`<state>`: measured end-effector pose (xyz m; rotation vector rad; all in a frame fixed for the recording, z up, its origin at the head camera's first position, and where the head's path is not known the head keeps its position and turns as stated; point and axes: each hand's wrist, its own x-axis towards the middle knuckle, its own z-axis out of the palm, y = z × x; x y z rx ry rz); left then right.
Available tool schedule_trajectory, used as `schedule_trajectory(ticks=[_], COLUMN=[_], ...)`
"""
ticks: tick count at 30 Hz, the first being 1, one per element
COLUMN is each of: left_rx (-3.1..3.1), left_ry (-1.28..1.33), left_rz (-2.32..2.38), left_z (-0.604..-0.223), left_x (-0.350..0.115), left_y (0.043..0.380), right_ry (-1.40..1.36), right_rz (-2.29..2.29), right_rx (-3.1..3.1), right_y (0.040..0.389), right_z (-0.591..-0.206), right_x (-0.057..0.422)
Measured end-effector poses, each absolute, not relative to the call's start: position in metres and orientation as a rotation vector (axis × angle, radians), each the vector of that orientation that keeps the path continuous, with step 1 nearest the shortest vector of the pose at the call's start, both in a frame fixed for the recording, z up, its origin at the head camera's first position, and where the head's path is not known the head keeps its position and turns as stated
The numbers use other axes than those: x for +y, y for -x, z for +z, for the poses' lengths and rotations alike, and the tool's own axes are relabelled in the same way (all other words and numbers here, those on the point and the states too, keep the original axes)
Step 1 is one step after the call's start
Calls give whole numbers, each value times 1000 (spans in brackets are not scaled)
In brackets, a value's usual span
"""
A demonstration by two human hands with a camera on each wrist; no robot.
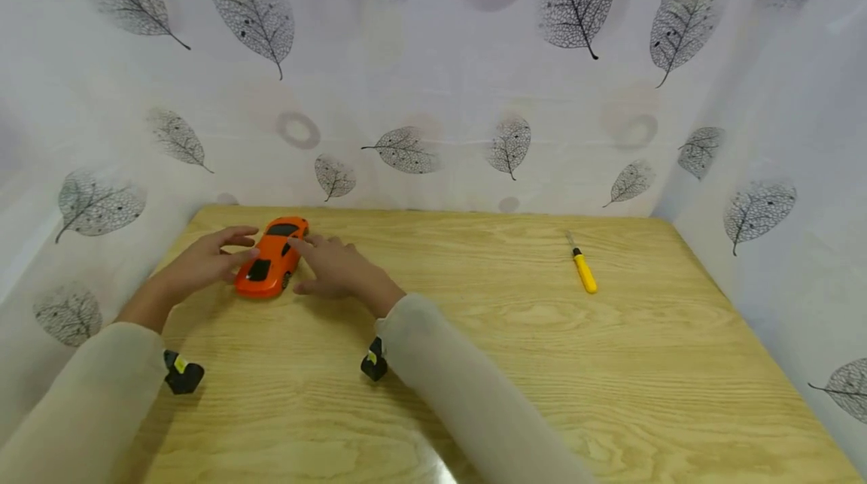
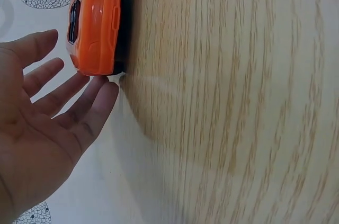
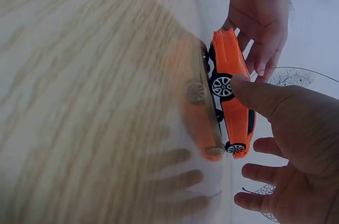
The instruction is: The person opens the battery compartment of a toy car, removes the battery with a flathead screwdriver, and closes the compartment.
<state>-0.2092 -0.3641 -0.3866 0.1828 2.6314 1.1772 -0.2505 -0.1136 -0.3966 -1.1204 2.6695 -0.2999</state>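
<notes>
An orange toy car (image 1: 274, 249) with dark windows stands on its wheels at the table's far left, between both hands. On its left side is my left hand (image 1: 203, 264), fingers spread and fairly straight. The left wrist view shows those fingertips right at the edge of the car (image 2: 100, 28), palm facing it. Along the other side lies my right hand (image 1: 339, 269). In the right wrist view its thumb reaches to the car's flank (image 3: 232, 65) near a silver-spoked wheel (image 3: 222, 87), while the other fingers extend apart from one another.
A screwdriver (image 1: 584, 273) with a yellow handle lies on the right part of the wood-grain table (image 1: 488, 333). Leaf-patterned sheeting (image 1: 433, 77) rises behind and at both sides of the table. Small black devices show beneath both wrists.
</notes>
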Motion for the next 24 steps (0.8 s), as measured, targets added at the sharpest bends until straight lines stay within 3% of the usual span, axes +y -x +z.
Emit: schedule_trajectory(ticks=[24], left_rx=[2549], left_ry=[-134], left_rz=[1255], left_z=[-391], left_x=[-371], left_y=[209], right_ry=[1261], right_rz=[-191], right_rx=[2710], right_y=[244], right_z=[-400], right_x=[-140])
